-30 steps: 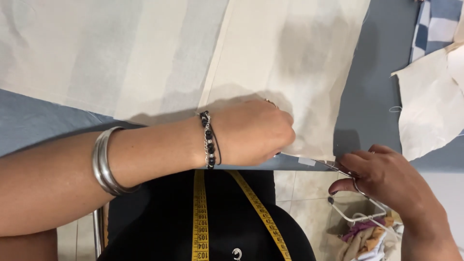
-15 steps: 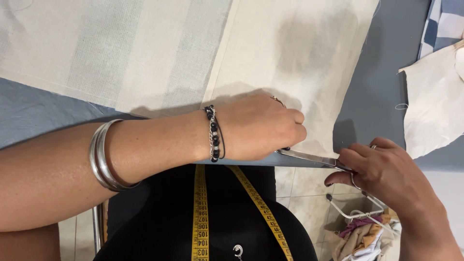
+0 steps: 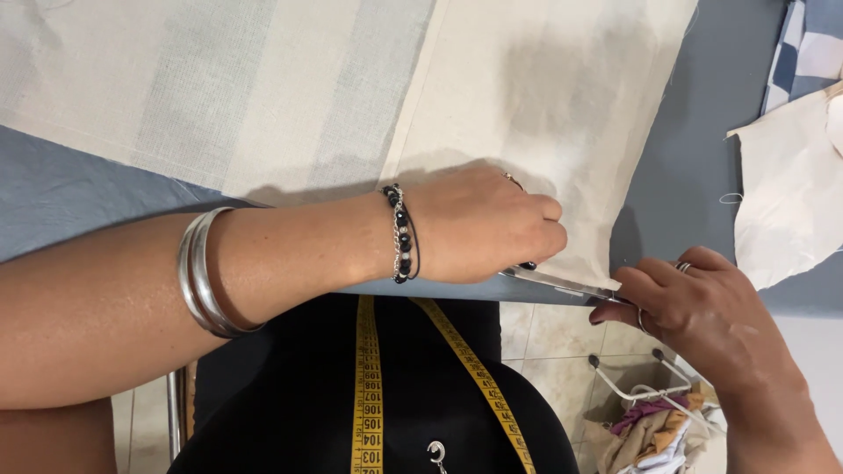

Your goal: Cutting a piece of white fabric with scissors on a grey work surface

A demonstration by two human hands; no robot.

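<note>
Spread wide beyond the fingers of both hands: a grey-blue desk (image 3: 694, 149), covered for the most part by a striped cream and pale grey cloth (image 3: 290, 88) lying flat, its lower edge running under the left fingers. Off past the right fingers, at the far right edge: a loose cream fabric piece (image 3: 786, 202), well apart from the striped cloth, with a blue-and-white striped scrap (image 3: 812, 44) above it. Below the fingers, hanging down a black garment: a yellow tape measure (image 3: 369, 386) in two strands. Lower right, under the right wrist: a wire basket (image 3: 645, 395) with fabric scraps. Pressed down on the corner of the striped cloth: left hand (image 3: 479, 228), fingers (image 3: 540, 230) curled, knuckles up, beaded bracelet at the wrist and silver bangles further up the forearm. Just beside, to the right: right hand (image 3: 694, 307), fingers (image 3: 645, 281) closed round the handles of scissors (image 3: 558, 283). Between the two sets of fingers: the metal blades, lying along the lower edge of the cloth, tips hidden beneath the left fingers; cannot tell how far apart the blades stand.
</note>
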